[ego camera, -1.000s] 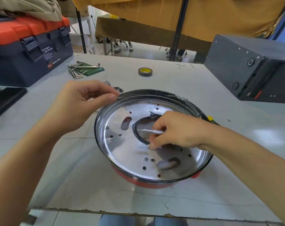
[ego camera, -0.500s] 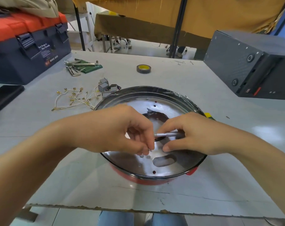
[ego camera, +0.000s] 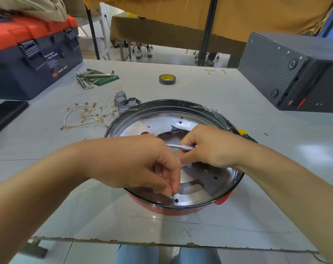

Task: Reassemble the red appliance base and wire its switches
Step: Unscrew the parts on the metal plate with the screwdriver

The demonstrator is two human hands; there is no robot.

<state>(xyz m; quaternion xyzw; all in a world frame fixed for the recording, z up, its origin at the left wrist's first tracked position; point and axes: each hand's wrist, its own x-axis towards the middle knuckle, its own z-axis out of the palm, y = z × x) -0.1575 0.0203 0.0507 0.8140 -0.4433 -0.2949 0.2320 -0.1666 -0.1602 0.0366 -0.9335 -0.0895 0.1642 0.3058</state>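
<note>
The red appliance base (ego camera: 173,211) sits near the table's front edge, with a shiny round metal plate (ego camera: 158,119) full of holes on top. My left hand (ego camera: 142,164) pinches a small screw (ego camera: 172,195) just above the plate's front part. My right hand (ego camera: 209,145) holds a thin silver screwdriver (ego camera: 179,146), lying level and pointing left over the plate's middle opening. Grey switches (ego camera: 123,101) and a bundle of white wires with brass terminals (ego camera: 87,115) lie left of the base.
A navy and orange toolbox (ego camera: 34,60) stands at the back left, with hex keys on a green pouch (ego camera: 95,77) beside it. A tape roll (ego camera: 167,79) lies at the back centre. A dark grey computer case (ego camera: 295,73) fills the right. A black phone (ego camera: 5,115) lies far left.
My left hand left the plate's back-left rim and came to its front with a small screw. My right hand lifted slightly and kept the screwdriver. The switches and wires became visible.
</note>
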